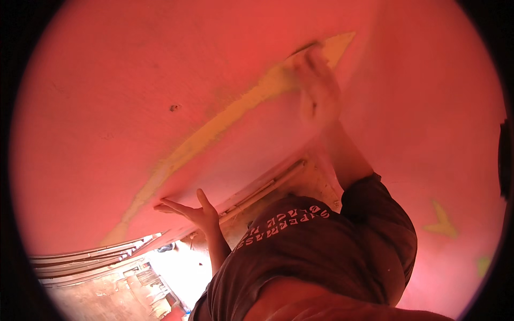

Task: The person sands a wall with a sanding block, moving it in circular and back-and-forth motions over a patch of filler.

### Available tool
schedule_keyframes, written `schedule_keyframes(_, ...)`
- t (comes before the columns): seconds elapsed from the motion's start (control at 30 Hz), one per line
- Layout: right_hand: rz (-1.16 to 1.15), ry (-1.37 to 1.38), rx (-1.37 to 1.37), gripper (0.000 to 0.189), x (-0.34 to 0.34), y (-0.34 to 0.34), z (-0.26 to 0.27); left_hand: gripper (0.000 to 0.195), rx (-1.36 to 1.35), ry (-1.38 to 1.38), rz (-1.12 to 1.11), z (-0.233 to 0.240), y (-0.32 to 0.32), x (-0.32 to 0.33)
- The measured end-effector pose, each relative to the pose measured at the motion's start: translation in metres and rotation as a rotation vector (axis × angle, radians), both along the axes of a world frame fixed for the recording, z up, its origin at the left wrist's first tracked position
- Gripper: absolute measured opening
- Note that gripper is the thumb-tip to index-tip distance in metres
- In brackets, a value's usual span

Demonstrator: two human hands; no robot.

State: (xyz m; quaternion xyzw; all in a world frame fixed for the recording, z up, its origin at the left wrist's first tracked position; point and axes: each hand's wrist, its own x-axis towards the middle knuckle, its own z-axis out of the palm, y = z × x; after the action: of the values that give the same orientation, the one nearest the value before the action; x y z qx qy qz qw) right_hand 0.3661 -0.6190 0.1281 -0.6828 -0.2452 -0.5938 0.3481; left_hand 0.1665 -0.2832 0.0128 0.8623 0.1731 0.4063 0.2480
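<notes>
A long yellow band (219, 122) with rough edges, like filler or bare undercoat, runs diagonally across the red-pink wall (120, 80). My right hand (319, 90) is at the band's upper, wider end, blurred by motion. Its fingers are bent around a thin flat thing with a dark edge (304, 49), pressed to or very near the wall; its exact kind is unclear. Lower down, my left hand (198, 214) holds nothing. Its fingers are spread near the wall below the band, and whether they touch it cannot be made out.
A second wall face (421, 120) meets the first at a corner on the right and bears small yellow patches (441, 222). A pipe or rail (265, 190) runs along the wall's foot. Slatted edges (96, 254) and a bright opening (184, 269) lie at lower left.
</notes>
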Motion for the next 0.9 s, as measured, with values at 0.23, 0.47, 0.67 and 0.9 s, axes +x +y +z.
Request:
schedule_keyframes(0.23,-0.059,0.164,0.374,0.028,0.014,0.003,-0.016,0.106,-0.017,-0.033,-0.023,-0.013,-0.004,-0.003)
schedule_keyframes(0.47,-0.045,0.2,0.397,0.029,0.014,0.014,-0.023,0.109,-0.004,0.0,-0.023,-0.011,-0.004,-0.002)
schedule_keyframes(0.67,0.034,0.112,0.181,0.029,-0.024,0.088,-0.031,0.112,0.067,0.038,-0.059,-0.035,0.005,-0.002)
schedule_keyframes(0.9,0.036,0.336,0.921,0.03,-0.033,0.084,-0.029,0.116,-0.088,0.061,-0.244,-0.029,0.033,-0.036)
